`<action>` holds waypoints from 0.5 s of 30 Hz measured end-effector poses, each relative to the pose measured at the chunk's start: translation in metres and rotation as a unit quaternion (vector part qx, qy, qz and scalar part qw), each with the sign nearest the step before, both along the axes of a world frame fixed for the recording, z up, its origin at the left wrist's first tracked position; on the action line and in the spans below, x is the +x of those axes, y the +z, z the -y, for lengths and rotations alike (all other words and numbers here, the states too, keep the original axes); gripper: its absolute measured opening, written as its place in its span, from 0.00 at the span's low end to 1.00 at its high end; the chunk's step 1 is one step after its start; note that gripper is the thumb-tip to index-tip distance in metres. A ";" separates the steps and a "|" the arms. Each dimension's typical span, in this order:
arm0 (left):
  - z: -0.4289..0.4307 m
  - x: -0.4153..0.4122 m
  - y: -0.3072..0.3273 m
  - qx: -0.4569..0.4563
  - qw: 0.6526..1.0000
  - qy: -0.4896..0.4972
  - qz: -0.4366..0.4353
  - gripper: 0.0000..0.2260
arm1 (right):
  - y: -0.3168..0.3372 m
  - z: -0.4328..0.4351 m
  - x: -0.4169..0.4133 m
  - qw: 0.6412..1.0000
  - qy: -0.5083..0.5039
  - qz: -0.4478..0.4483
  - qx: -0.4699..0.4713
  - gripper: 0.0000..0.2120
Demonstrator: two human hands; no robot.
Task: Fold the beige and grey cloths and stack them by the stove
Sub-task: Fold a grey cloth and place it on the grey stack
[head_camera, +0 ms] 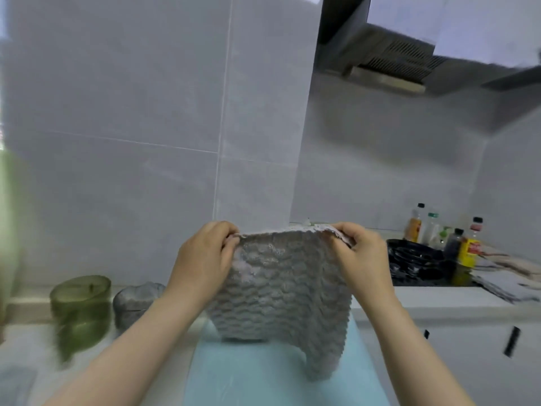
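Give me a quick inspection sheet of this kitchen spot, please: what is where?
Surface: white counter with a pale blue mat.
Job's things: grey cloth held up, hanging over the mat; more cloths lie by the stove.
Clutter: green container, grey container, bottles.
Hands: left hand and right hand each pinch a top corner.
Cables: nothing seen.
Surroundings: tiled wall, range hood.

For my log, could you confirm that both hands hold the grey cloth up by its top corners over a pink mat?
Not quite: the mat is light blue, not pink. The head view shows the left hand and right hand holding the grey cloth by its top corners over it.
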State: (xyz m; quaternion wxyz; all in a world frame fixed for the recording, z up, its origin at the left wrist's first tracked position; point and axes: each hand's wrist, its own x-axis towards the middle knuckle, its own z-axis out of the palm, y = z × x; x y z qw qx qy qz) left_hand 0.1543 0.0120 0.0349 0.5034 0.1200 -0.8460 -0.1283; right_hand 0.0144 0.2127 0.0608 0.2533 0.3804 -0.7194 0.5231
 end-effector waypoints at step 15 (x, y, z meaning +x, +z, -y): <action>-0.024 0.008 0.030 0.079 0.997 -0.015 -0.009 0.06 | 0.014 -0.054 -0.014 0.987 -0.022 0.108 -0.118 0.17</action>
